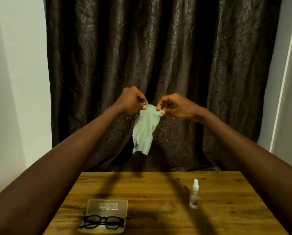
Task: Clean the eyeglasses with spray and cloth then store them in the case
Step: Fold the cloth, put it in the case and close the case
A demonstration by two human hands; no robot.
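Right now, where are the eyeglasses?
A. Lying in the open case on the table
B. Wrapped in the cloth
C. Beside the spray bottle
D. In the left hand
A. The black eyeglasses lie in the open case at the near left of the table, while both hands, left and right, hold up the green cloth.

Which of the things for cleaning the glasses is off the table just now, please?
The green cloth: both hands hold it up by its top edge, while the spray bottle and the open case with the glasses rest on the table.
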